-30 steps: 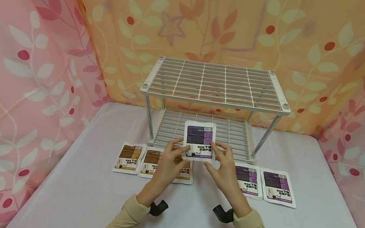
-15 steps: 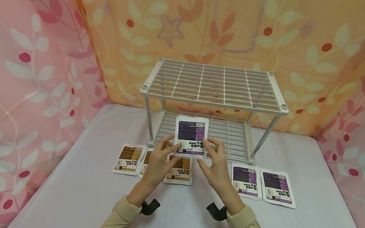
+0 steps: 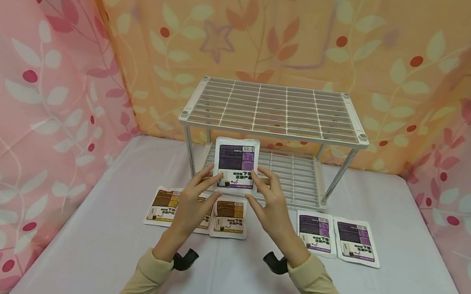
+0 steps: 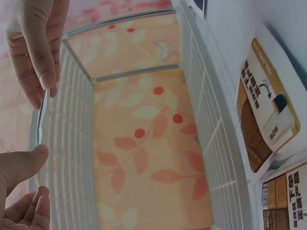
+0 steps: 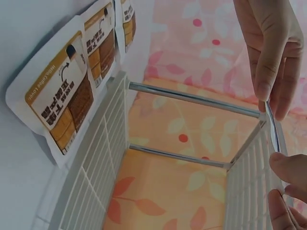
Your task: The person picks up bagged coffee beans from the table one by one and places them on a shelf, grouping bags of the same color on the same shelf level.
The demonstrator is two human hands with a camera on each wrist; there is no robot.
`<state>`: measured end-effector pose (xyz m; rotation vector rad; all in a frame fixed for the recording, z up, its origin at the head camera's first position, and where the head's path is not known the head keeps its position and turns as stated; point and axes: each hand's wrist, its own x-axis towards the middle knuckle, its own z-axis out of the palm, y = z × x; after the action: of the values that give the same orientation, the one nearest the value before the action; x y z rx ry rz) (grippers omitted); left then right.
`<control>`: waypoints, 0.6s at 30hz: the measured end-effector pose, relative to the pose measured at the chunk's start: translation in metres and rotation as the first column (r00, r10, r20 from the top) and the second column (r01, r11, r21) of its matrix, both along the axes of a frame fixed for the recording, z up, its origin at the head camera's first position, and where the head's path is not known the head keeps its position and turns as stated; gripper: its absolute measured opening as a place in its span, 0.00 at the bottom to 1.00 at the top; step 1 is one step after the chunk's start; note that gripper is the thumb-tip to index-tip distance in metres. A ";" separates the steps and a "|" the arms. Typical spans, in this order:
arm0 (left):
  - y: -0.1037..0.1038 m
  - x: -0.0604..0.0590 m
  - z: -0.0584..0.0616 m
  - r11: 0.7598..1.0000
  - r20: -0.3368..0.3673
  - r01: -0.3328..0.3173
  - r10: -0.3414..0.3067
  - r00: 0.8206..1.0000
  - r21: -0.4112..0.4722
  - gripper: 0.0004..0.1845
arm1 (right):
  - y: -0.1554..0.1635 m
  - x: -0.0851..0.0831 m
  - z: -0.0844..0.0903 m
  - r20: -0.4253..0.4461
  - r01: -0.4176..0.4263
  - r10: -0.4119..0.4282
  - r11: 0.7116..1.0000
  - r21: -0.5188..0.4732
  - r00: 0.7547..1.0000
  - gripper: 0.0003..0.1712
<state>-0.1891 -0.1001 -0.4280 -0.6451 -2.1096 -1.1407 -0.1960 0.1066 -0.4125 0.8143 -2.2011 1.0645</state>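
A flat purple-and-white coffee packet (image 3: 237,160) is held up in front of the rack, its printed face toward the head camera. My left hand (image 3: 192,207) pinches its left edge between thumb and fingers, while my right hand (image 3: 273,209) pinches the right edge. Edge-on, the packet (image 4: 42,117) looks like a thin strip in the left wrist view, gripped from both ends. Behind it stands a two-tier white wire rack (image 3: 272,133). Below the hands lie several brown coffee packets (image 3: 230,218) in a row, one partly hidden by my left hand.
To the right on the white table (image 3: 213,287), two more purple packets (image 3: 316,233) lie side by side. An orange floral cloth (image 3: 176,55) hangs behind the rack. Pink floral cloths (image 3: 39,100) enclose both sides.
Both hands have carried the purple coffee packet leftward and slightly up, from in front of the rack's middle toward its left part. The packets on the table have stayed put.
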 end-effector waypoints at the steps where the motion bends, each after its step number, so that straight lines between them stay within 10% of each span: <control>1: -0.001 0.000 0.001 1.000 -0.009 0.001 -0.001 1.000 0.006 0.23 | -0.001 0.000 0.002 -0.012 -0.005 0.005 1.000 0.005 1.000 0.32; 18: -0.020 0.001 0.013 0.998 -0.123 0.015 -0.008 0.992 0.054 0.22 | -0.018 0.003 0.018 -0.085 -0.054 0.057 0.998 0.037 0.995 0.29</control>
<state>-0.1880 -0.1206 -0.4145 -0.6851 -1.9667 -1.1325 -0.1926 0.0890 -0.3945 0.9244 -2.1417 1.0016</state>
